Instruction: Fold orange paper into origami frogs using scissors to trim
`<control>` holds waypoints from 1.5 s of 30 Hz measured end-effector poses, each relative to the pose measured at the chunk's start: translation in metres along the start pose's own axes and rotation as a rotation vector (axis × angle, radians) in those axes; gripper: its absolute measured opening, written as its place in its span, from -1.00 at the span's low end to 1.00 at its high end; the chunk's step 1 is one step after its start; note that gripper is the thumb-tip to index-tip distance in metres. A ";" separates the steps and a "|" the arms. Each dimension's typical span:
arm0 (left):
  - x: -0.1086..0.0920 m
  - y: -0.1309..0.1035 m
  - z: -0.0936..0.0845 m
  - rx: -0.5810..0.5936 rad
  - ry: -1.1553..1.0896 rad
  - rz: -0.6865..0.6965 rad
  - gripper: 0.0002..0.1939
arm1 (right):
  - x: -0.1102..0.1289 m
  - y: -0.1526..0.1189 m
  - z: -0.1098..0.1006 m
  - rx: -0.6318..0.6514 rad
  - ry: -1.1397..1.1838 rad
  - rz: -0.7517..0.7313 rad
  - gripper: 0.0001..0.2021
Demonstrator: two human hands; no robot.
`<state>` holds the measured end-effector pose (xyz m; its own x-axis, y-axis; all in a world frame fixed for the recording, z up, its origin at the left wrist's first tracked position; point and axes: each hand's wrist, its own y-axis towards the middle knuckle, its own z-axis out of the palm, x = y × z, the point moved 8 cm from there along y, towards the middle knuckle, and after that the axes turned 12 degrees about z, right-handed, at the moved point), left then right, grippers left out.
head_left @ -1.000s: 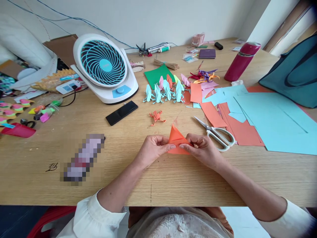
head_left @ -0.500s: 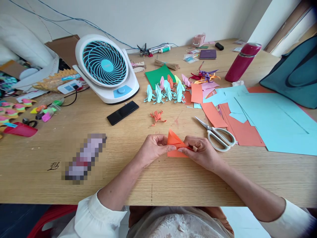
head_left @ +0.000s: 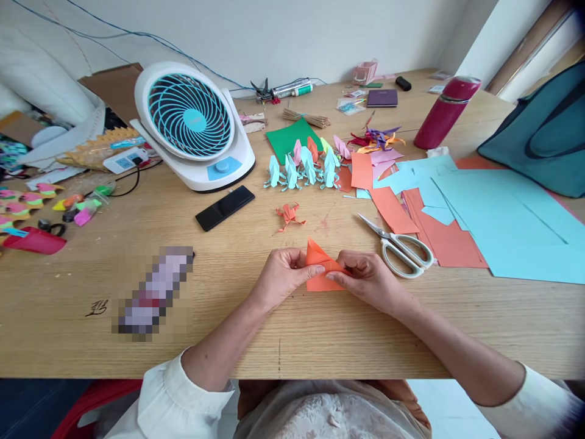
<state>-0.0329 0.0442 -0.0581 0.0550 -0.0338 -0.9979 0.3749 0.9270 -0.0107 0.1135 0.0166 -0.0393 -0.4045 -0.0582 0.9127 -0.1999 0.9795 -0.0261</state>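
Between my two hands is a sheet of orange paper point(head_left: 320, 283), partly folded, with one corner standing up. My left hand point(head_left: 282, 273) pinches its left side, the thumb lying across the fold. On the right side, my right hand point(head_left: 368, 277) grips the paper between thumb and curled fingers. Just beyond my hands sits a folded orange paper frog point(head_left: 289, 215). Scissors point(head_left: 401, 247) with white handles lie to the right of my right hand, blades pointing away. Several folded light-blue paper figures point(head_left: 309, 169) stand farther back.
At the left back stands a white fan point(head_left: 189, 119), with a black phone point(head_left: 225, 208) before it. Orange sheets point(head_left: 450, 241) and large light-blue sheets point(head_left: 516, 219) cover the right side. Behind them are a magenta flask point(head_left: 445, 116) and a teal bag point(head_left: 537, 134).
The view has shifted very slightly. Both hands keep their grip on the orange paper, and my left thumb rests in nearly the same place on the fold.
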 end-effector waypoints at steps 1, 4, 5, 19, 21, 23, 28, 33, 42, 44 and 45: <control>0.000 0.000 0.001 0.004 0.007 0.006 -0.61 | -0.001 0.000 0.000 0.005 0.016 0.016 -0.58; 0.000 0.000 0.001 0.006 0.032 0.015 -0.64 | -0.002 0.001 0.001 0.029 0.062 0.041 -0.58; 0.001 0.000 0.001 0.009 0.027 0.008 -0.66 | -0.001 0.002 0.001 0.034 0.069 0.039 -0.58; -0.001 0.002 -0.001 -0.016 -0.101 -0.031 -0.71 | -0.001 0.000 0.001 0.016 0.001 -0.007 -0.59; -0.001 0.002 0.000 -0.006 -0.104 -0.034 -0.70 | -0.002 0.000 0.001 0.025 -0.007 -0.012 -0.61; 0.000 0.002 0.000 0.001 -0.105 -0.038 -0.68 | -0.002 0.000 0.002 0.036 -0.017 -0.013 -0.62; -0.002 0.001 -0.003 -0.023 -0.088 -0.031 -0.66 | -0.002 -0.001 0.003 0.053 -0.036 -0.009 -0.63; -0.002 0.001 -0.006 -0.047 -0.059 -0.031 -0.65 | -0.001 -0.001 0.004 0.059 -0.043 -0.022 -0.61; -0.005 0.003 -0.008 -0.055 -0.060 -0.025 -0.62 | -0.001 -0.001 0.005 0.076 -0.050 -0.029 -0.61; -0.007 0.003 -0.006 -0.053 -0.068 -0.005 -0.62 | -0.002 -0.001 0.006 0.080 -0.047 -0.030 -0.62; -0.008 0.003 -0.005 -0.043 -0.072 0.006 -0.62 | -0.002 -0.001 0.006 0.077 -0.044 -0.028 -0.62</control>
<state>-0.0367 0.0491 -0.0502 0.1239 -0.0531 -0.9909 0.3343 0.9424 -0.0087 0.1092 0.0143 -0.0431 -0.4363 -0.0950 0.8948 -0.2790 0.9597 -0.0341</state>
